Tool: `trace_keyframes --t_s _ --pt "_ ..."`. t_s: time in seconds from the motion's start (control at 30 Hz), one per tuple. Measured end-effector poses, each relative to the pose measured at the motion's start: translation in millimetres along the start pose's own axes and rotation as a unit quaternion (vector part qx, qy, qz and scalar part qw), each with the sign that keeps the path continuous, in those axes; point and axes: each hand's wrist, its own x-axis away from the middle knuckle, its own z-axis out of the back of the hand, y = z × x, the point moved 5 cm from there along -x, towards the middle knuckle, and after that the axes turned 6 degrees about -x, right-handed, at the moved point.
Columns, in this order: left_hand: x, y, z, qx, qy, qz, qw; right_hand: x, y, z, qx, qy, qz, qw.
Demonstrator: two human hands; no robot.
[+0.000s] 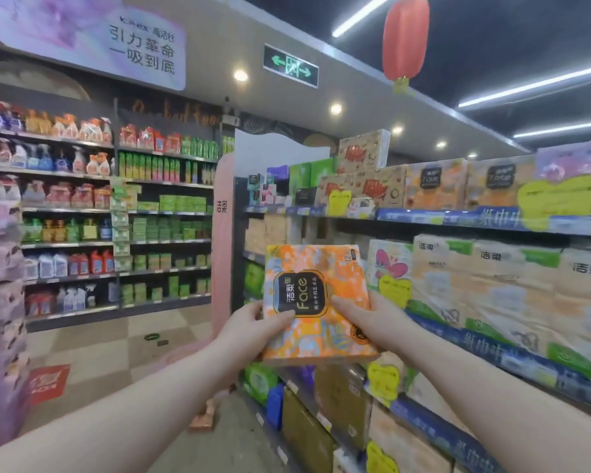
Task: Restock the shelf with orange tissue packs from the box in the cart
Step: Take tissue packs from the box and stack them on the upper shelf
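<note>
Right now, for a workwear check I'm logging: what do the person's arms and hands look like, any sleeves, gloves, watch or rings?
Both arms are bare: the left forearm and right forearm show no sleeve up to the picture's edge. The left hand and right hand wear no gloves, and no watch, bracelet or ring is visible on either.

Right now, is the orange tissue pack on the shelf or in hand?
In hand: left hand and right hand grip the orange tissue pack, off the shelf.
</note>
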Motion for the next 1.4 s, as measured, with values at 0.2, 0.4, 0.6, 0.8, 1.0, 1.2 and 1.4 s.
trace_keyframes --t_s 0.2,0.4,0.6,0.8,1.0,1.2,1.4 --pt "-117.4 35.8 -33.8 0.021 -0.034 -0.054 0.998 -97.1 0.3 54.9 -0.029 0.062 0.025 0.997" --pt "-204.3 66.7 -90.3 0.046 -0.084 -0.104 0.990 -138.7 20.4 110.6 -0.021 0.139 -0.007 0.990" --pt "-282.6 101.3 -157.5 0.053 -0.153 -0.171 0.972 -175.0 32.6 179.1 0.025 0.268 -0.057 0.961" --pt "-366.2 139.4 -204.4 0.079 -0.254 -0.230 0.936 -221.9 27.8 229.0 0.018 0.351 -0.053 0.935" --pt "-429.4 178.4 -247.1 0.084 -0.331 -0.293 0.893 -256.1 27.5 270.3 0.020 0.437 -0.060 0.897" --pt "-449.9 213.1 -293.7 0.114 -0.365 -0.317 0.868 -262.8 28.2 313.5 0.034 0.490 -0.076 0.868" --pt "-458.2 242.9 -326.3 0.137 -0.351 -0.366 0.851 -267.8 9.9 352.2 0.051 0.484 -0.019 0.873"
